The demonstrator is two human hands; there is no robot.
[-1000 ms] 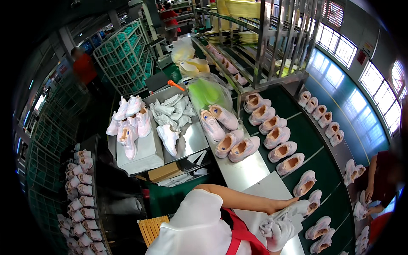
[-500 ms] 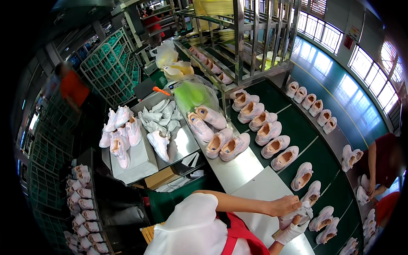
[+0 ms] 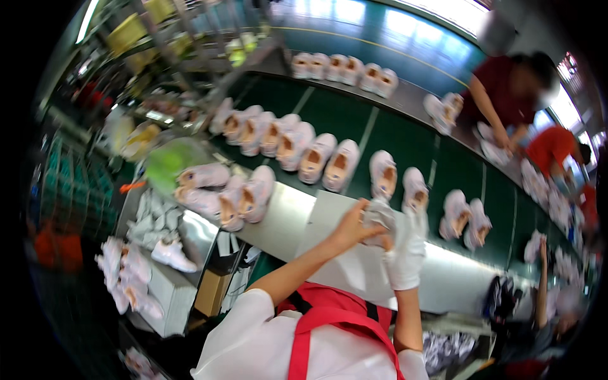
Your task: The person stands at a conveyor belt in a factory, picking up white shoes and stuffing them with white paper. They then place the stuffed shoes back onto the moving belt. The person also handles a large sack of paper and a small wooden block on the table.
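Green conveyor belt (image 3: 335, 109) runs along your metal bench (image 3: 453, 269), pale pink shoes (image 3: 342, 166) lined up on belt, more on white box (image 3: 177, 301) at your left; bare left hand (image 3: 350, 227) and white-gloved right hand (image 3: 405, 258) both got fingers closed on crumpled grey wad (image 3: 379, 216), held up near bench's belt-side edge, bit blurry though

Green conveyor belt (image 3: 405, 130) runs just past the left hand (image 3: 350, 229), loaded with pale pink shoes (image 3: 342, 166), and the far ledge (image 3: 405, 104) way beyond that hand's got more. Right below the hand there's a pale board (image 3: 323, 225) on the steel ledge (image 3: 285, 218), plus four shoes on that ledge off to its left. Further left, a metal table (image 3: 197, 235) carries crumpled grey paper (image 3: 155, 218) and a white box (image 3: 174, 297) stacked with shoes.
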